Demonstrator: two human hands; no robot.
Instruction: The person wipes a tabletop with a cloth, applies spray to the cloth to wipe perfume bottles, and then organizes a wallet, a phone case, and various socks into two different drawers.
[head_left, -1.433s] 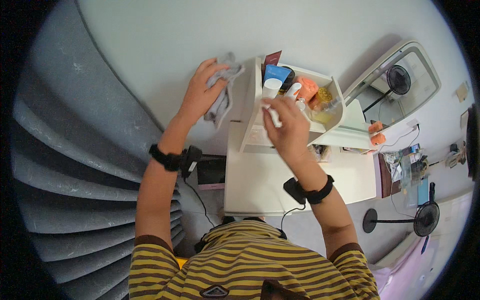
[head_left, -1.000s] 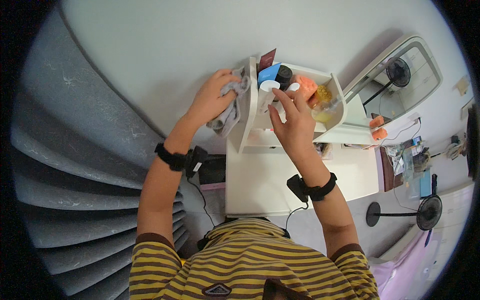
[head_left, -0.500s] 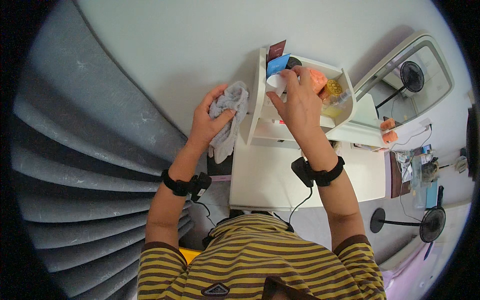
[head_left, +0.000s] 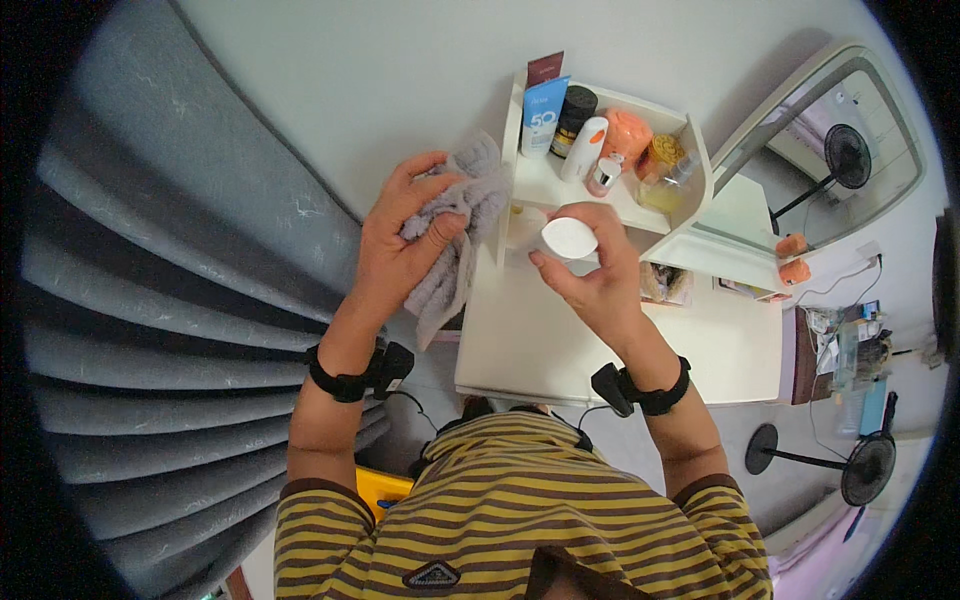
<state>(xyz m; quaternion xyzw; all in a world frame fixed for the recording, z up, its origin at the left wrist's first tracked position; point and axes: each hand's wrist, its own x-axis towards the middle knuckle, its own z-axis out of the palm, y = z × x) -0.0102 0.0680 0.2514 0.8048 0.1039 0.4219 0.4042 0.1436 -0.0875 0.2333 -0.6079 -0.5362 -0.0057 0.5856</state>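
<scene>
My left hand [head_left: 405, 235] is closed around a crumpled grey cloth [head_left: 465, 225], left of the small white shelf unit [head_left: 553, 192]. Between the thumb and fingers of my right hand [head_left: 600, 265] is a container with a white oval cap [head_left: 569, 239], held over the front of the shelf; its lower part is mostly hidden. On the upper shelf stand a blue tube [head_left: 541, 118], a dark jar [head_left: 577, 112], a white bottle [head_left: 585, 150] and a small bottle with a silver cap [head_left: 606, 175].
An orange packet [head_left: 628, 135], a yellow round item [head_left: 665, 152] and a clear bottle [head_left: 663, 190] fill the shelf's right end. A mirror [head_left: 835, 165] leans beside it above the white table [head_left: 530, 340]. Grey curtains [head_left: 180, 330] hang at left; a black fan [head_left: 866, 470] is at right.
My right hand has drawn the white-capped container off the upper shelf, toward me, uncovering the bottles behind it. My left hand stays on the cloth, shifted slightly left.
</scene>
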